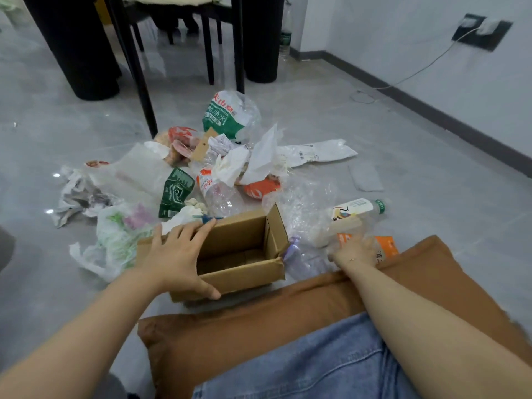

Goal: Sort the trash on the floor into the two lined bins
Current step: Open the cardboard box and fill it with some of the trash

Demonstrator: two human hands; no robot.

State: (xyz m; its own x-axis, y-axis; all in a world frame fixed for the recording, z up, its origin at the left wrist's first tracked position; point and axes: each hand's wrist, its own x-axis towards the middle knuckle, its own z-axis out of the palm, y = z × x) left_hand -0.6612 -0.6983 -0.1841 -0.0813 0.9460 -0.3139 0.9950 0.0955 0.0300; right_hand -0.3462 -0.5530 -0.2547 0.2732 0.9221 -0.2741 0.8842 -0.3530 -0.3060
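Note:
An open cardboard box (244, 249) lies on the grey floor in front of me. My left hand (178, 254) grips its left wall, thumb on the near side and fingers over the rim. My right hand (355, 251) holds a clear plastic bottle with an orange label (387, 246) at the box's right. A heap of trash spreads beyond: a green-and-white water pack wrap (227, 116), crumpled paper (77, 194), a green pouch (174, 192), a crushed clear bottle (218, 191), a white-capped green-ringed bottle (357, 210). No bins are in view.
I sit on a brown cushion (288, 312), my jeans (316, 370) at the bottom. Black table and chair legs (138, 70) stand behind the heap. A wall with a dark skirting (431, 110) and a socket with a cable (480, 30) runs along the right.

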